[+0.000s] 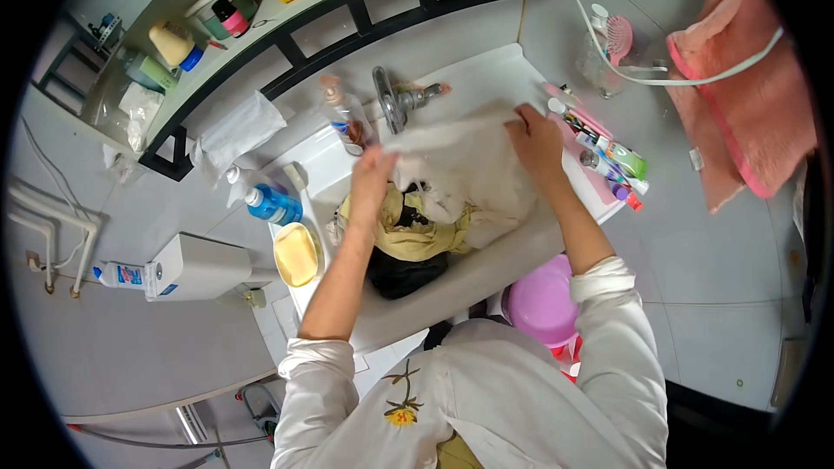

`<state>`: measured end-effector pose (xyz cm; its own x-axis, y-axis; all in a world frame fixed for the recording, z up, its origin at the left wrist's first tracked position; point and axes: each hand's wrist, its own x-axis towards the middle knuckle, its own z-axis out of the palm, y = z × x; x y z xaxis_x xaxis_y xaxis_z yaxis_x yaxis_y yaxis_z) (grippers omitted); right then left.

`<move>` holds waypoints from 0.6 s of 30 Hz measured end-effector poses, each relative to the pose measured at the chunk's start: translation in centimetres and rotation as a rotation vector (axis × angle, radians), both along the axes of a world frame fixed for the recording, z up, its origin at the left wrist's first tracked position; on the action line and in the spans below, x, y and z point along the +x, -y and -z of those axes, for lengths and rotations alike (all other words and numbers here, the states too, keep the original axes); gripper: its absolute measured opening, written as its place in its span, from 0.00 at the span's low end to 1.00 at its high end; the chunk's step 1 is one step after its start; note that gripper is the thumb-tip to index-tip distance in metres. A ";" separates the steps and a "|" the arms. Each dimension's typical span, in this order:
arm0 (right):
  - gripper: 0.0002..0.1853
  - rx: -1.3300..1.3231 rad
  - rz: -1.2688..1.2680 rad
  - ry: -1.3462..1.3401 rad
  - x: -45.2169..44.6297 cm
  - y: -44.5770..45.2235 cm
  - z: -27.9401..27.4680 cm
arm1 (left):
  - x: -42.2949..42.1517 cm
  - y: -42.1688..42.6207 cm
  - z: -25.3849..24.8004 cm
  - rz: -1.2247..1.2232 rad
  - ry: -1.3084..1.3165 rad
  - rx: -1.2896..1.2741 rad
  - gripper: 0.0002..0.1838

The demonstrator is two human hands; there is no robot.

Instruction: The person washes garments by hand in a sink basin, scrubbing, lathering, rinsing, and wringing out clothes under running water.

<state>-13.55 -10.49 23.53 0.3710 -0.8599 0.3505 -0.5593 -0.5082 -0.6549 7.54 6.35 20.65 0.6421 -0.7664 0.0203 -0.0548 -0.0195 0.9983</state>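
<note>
A thin white cloth (473, 152) hangs stretched between my two hands over the sink. My left hand (373, 178) is closed on its left upper corner, close to the faucet (391, 104). At the other side my right hand (534, 139) pinches the upper right edge. The cloth's kind of garment cannot be made out. Beneath it, a pale yellow garment (408, 239) lies bunched in the sink (495, 252), with a black cloth (404, 274) at its front left. Part of the pile is hidden behind the white cloth.
On the sink's left rim are a yellow soap bar (296, 254), a blue bottle (274, 204) and a pump bottle (347, 113). Toothpaste tubes (621, 156) and other toiletries crowd the right rim. A purple basin (543, 302) sits below. A black-framed shelf (356, 13) runs behind.
</note>
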 end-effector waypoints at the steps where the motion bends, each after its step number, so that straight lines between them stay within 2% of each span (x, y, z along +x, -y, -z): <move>1: 0.11 -0.059 0.005 -0.013 0.4 -0.3 -2.2 | -0.3 0.5 -3.2 -0.032 -0.178 -0.086 0.08; 2: 0.12 -0.117 0.012 -0.028 0.9 -0.5 -4.3 | -0.6 0.9 -6.3 -0.061 -0.359 -0.169 0.09; 4: 0.14 -0.274 -0.005 0.089 1.9 0.2 -7.2 | 0.6 1.7 -10.6 0.150 -0.360 -0.426 0.10; 5: 0.15 -0.217 -0.019 0.248 2.5 0.4 -9.0 | 0.2 2.0 -13.3 0.183 -0.418 -0.510 0.11; 7: 0.16 -0.085 -0.066 0.522 3.1 -0.6 -12.5 | -1.1 1.7 -17.9 0.192 -0.347 -0.578 0.12; 9: 0.15 0.056 -0.135 0.760 3.3 -1.4 -14.9 | -2.7 1.6 -20.2 0.074 -0.354 -0.681 0.12; 10: 0.11 0.009 -0.178 0.805 3.5 -0.9 -14.4 | -2.9 1.6 -19.8 0.087 -0.335 -0.665 0.12; 13: 0.16 -0.114 -0.109 0.577 4.0 -0.2 -9.0 | -2.4 2.0 -13.7 0.159 -0.277 -0.564 0.12; 14: 0.15 0.068 -0.128 0.511 4.1 -0.2 -5.8 | -2.7 1.6 -10.1 0.132 -0.270 -0.436 0.20; 15: 0.15 0.244 -0.151 0.445 4.0 -0.7 -3.4 | -3.8 0.8 -7.1 0.126 -0.282 -0.333 0.22; 17: 0.12 0.500 -0.211 0.224 4.0 -3.7 -2.2 | -6.1 -0.3 -1.4 0.138 -0.279 -0.134 0.25; 18: 0.11 0.318 -0.273 0.130 4.6 -4.8 -0.4 | -6.9 -0.3 0.7 0.158 -0.274 -0.023 0.27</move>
<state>-9.00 -5.73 23.96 0.5700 -0.8090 0.1432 -0.3348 -0.3879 -0.8587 0.66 6.68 19.95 0.4994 -0.8583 -0.1183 0.2159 -0.0090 0.9764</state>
